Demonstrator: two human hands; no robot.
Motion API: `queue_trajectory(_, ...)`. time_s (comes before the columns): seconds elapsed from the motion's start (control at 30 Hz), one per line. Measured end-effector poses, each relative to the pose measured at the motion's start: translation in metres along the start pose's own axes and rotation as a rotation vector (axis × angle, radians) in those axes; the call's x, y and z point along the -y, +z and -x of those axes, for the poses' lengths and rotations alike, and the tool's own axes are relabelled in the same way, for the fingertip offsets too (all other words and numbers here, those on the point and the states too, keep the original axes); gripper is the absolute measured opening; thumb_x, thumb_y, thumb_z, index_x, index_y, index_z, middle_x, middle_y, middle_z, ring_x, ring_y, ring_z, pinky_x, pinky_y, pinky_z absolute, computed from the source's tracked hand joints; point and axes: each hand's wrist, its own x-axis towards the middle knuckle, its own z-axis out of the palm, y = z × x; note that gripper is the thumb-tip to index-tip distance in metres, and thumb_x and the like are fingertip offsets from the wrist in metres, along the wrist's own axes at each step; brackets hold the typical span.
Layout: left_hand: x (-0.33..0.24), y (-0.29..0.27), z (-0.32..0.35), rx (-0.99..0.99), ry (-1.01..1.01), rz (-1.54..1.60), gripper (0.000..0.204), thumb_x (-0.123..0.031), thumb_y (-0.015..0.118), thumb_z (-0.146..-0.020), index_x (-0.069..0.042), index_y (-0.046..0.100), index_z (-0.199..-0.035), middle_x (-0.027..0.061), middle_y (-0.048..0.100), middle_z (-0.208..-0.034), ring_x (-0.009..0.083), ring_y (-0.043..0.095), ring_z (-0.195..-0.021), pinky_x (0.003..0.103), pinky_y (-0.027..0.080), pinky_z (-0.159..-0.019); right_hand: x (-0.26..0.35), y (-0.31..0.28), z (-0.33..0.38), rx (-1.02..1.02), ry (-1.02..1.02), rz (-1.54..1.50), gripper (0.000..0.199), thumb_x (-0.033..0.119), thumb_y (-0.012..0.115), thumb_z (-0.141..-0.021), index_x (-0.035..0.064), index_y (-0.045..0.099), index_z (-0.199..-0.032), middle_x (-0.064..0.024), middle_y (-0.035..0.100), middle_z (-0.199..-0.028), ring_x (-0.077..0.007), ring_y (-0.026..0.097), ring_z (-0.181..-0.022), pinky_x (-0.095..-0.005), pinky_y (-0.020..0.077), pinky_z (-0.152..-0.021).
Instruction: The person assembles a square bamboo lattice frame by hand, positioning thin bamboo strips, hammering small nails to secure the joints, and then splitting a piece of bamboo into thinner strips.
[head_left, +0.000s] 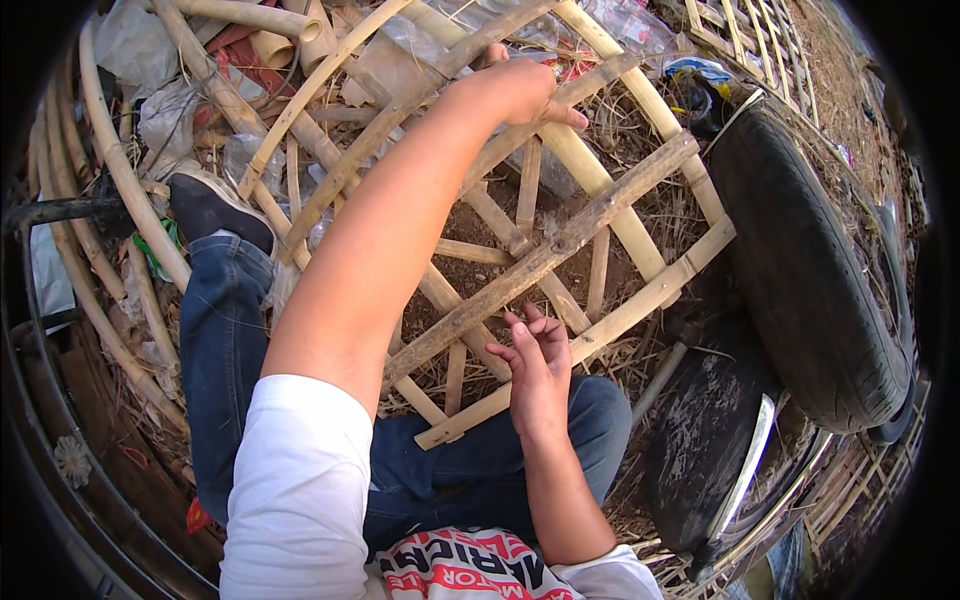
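A lattice frame of split bamboo slats and round sticks (560, 245) lies tilted across my lap and the ground before me. My left hand (512, 92) reaches over to its far side and grips a slat there, thumb stretched out along the bamboo. Close to the frame's near edge slat (600, 332), my right hand (540, 385) is raised with loosely curled fingers apart. Nothing shows in it. Several thin slats cross beneath the thicker round stick (530, 265) in the middle.
Black tyres (815, 270) stand close on the right. Long bamboo poles (110, 150) and plastic scraps (165, 120) litter the left. My shoe (218, 205) rests beside the lattice. Another bamboo lattice (765, 40) lies at the far right. A black metal frame (40, 330) borders the left.
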Motion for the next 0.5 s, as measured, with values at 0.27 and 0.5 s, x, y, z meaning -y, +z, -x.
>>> queue_trajectory(0.27,0.007,0.001,0.007,-0.037,-0.004,-0.027,0.081,-0.079,0.052,-0.075,0.001,0.069,-0.074,0.0172,0.066,-0.076,0.0351,0.063,-0.09,0.054,0.023,-0.099,0.0,0.015,-0.001,-0.053,-0.187,-0.043,0.038,0.001,0.061,-0.088,0.0108,0.033,-0.112,-0.0284,0.031,-0.144,-0.0323,0.034,-0.137,-0.0422,0.042,-0.101)
queue_trajectory(0.5,0.007,0.003,0.003,-0.032,0.016,-0.016,0.082,-0.079,0.051,-0.075,0.001,0.069,-0.072,0.0172,0.065,-0.075,0.0337,0.063,-0.088,0.05,0.024,-0.096,-0.006,0.03,-0.024,-0.154,-0.122,-0.315,0.044,0.002,0.062,-0.087,0.0123,0.026,-0.111,-0.0217,0.042,-0.127,-0.0273,0.047,-0.119,-0.0414,0.0368,-0.106)
